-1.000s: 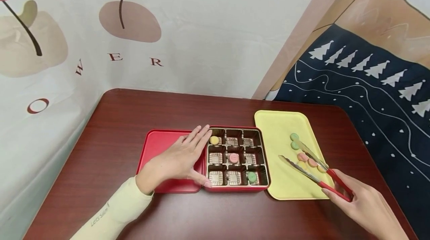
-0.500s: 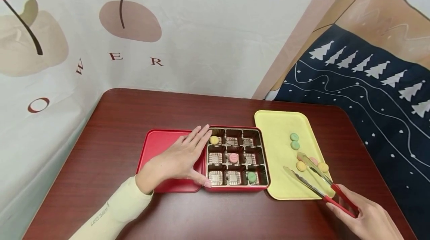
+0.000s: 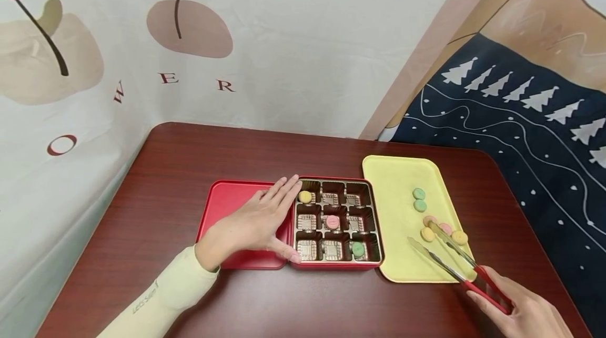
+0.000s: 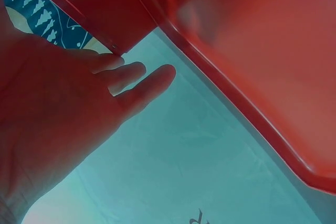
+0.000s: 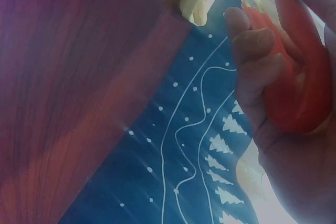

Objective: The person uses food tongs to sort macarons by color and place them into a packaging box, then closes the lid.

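My left hand, fingers straight and spread, rests along the left side of a red box with a dark divided insert. Single macarons sit in three of its compartments: yellow at back left, pink in the middle, green at front right. My right hand grips red-handled tongs over a yellow tray. The tongs' arms are spread. One tip overlaps a pink macaron, beside a yellow macaron. In the right wrist view, fingers curl round the red handle.
A red lid lies left of the box, partly under my left forearm and hand. Two green macarons lie farther back on the tray; another pink one and a yellow one lie near its right edge. Printed cloth hangs behind the brown table.
The right hand has drawn the tongs toward the front right, so their tip left the green macarons and now lies over a pink one. The left hand stays at the box.
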A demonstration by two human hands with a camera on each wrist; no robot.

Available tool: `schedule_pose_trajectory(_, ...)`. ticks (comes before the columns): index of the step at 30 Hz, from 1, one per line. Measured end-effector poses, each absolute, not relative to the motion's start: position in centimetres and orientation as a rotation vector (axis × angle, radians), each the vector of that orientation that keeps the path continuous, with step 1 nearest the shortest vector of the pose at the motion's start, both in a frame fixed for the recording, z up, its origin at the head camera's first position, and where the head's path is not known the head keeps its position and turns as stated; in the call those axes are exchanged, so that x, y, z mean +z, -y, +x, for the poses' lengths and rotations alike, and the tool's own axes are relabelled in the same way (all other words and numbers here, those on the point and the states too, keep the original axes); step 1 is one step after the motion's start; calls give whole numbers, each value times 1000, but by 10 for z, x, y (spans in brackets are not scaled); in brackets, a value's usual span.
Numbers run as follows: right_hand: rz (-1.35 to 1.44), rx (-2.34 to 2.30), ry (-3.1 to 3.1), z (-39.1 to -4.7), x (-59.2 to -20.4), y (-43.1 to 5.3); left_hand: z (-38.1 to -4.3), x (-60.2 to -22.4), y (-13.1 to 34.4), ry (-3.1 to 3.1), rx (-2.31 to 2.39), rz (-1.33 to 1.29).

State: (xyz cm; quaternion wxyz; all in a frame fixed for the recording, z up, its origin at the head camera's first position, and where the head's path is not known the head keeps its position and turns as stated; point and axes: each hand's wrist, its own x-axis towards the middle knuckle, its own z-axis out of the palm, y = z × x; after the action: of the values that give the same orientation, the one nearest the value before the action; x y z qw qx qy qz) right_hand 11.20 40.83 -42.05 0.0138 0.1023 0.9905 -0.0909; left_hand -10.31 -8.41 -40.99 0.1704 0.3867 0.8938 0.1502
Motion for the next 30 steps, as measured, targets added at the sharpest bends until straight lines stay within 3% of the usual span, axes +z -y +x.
schedule_pose_trajectory(30,25,-383,-3418,123,-439,-407,-102,-409,85,-2530,422,1077)
